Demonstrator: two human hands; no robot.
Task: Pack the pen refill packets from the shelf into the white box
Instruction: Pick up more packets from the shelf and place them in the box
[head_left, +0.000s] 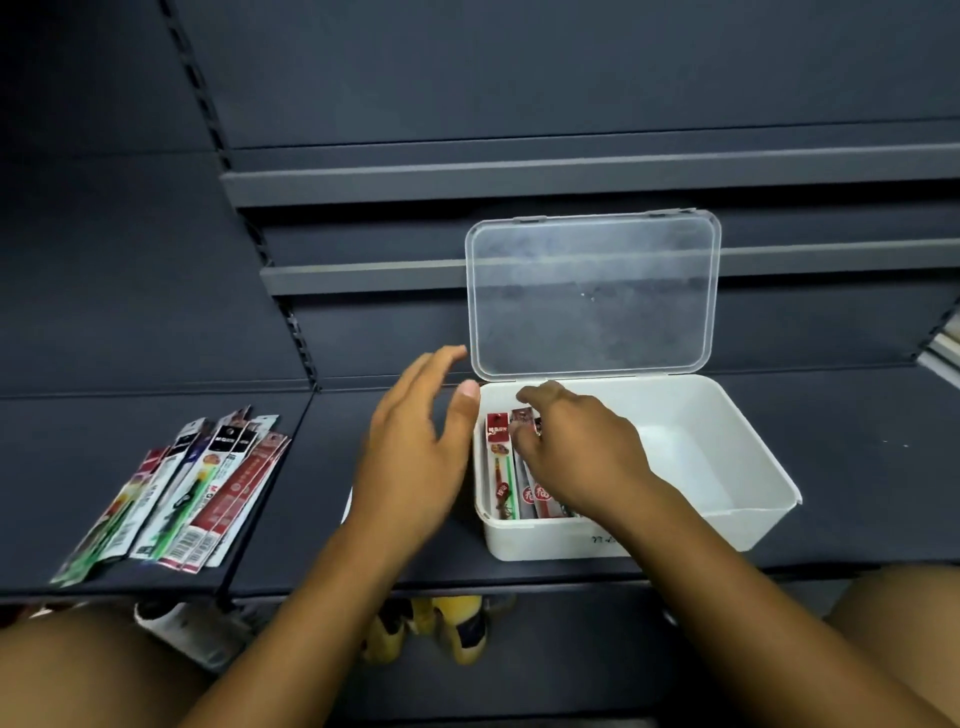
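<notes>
Our right hand (571, 447) curls over packed packets (511, 467) along the nine o'clock wall of the white box (727, 467), grip unclear; our left hand (415, 447) hovers open. We should square them flat before fetching the loose packets (182, 488) farther toward nine o'clock.

The left hand (415, 457) and right hand (576, 452) are bare, with bare forearms (727, 582). Bare knees (78, 670) fill the near corners. Between them show yellow-and-black shoes (447, 629).

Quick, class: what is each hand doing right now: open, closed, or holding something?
Left hand: open, fingers spread, beside the box, holding nothing.
Right hand: in the box, fingers curled on a packet.
</notes>
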